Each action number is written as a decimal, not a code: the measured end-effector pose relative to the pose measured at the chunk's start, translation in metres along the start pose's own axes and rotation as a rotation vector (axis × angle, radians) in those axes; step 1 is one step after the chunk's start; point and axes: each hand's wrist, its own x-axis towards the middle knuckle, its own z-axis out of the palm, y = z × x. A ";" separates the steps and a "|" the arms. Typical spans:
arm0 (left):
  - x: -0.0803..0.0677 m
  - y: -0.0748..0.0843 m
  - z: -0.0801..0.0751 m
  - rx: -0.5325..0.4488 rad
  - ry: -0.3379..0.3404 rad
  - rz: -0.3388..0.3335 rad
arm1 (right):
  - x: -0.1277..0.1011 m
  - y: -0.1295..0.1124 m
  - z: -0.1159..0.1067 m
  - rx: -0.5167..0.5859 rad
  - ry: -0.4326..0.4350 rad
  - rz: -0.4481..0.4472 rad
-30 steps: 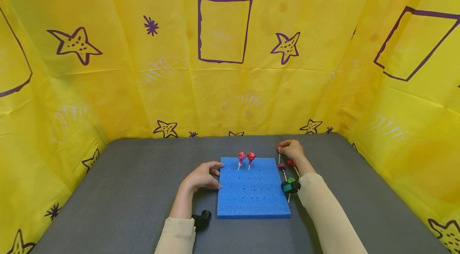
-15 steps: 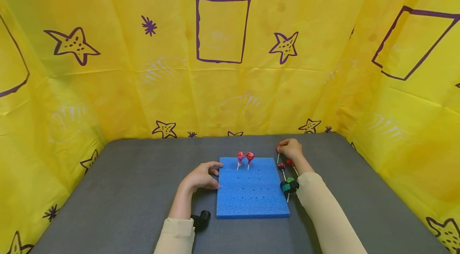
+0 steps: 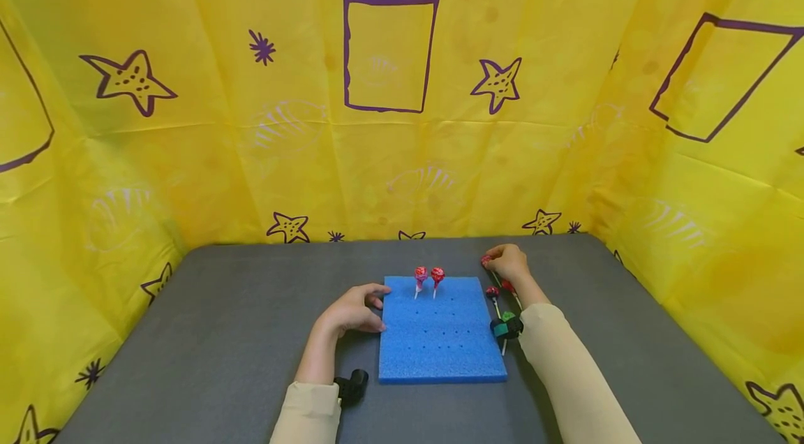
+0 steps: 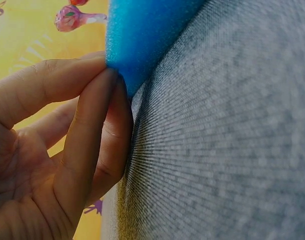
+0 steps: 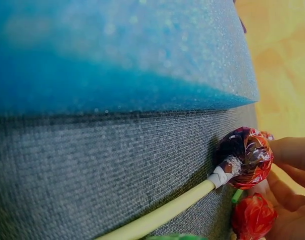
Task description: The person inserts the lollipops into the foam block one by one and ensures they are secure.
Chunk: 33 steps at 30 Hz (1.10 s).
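A blue foam board with rows of small holes lies on the grey mat. Two red lollipops stand in its far row. My left hand rests at the board's left edge, and its fingertips press the foam. Beyond the board's far right corner, my right hand pinches a red lollipop. Two more lollipops lie by that wrist: a dark red one with a white stick, and a brighter red one.
Yellow cloth walls with purple stars and frames close in the mat on three sides. A black wrist camera sits on the left forearm and a green-black one on the right.
The lollipop in my right hand has tilted a little, so its stick now slants. My left hand and the board have not moved.
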 end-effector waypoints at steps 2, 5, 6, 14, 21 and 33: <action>0.000 0.000 0.000 -0.002 -0.001 0.001 | 0.000 0.000 0.000 0.000 0.000 -0.004; 0.000 0.000 0.000 -0.008 0.001 0.007 | 0.000 0.000 0.001 -0.004 0.006 -0.006; 0.000 0.000 0.000 -0.011 0.001 0.010 | 0.000 0.000 0.001 -0.004 0.008 -0.006; 0.002 -0.001 0.002 -0.025 0.002 0.016 | 0.000 0.003 0.001 -0.008 0.023 -0.009; 0.001 0.000 0.002 -0.019 0.001 0.008 | 0.001 0.004 0.000 0.050 0.100 0.005; -0.001 0.002 0.001 0.001 0.006 0.003 | -0.003 -0.003 -0.008 0.238 0.150 0.024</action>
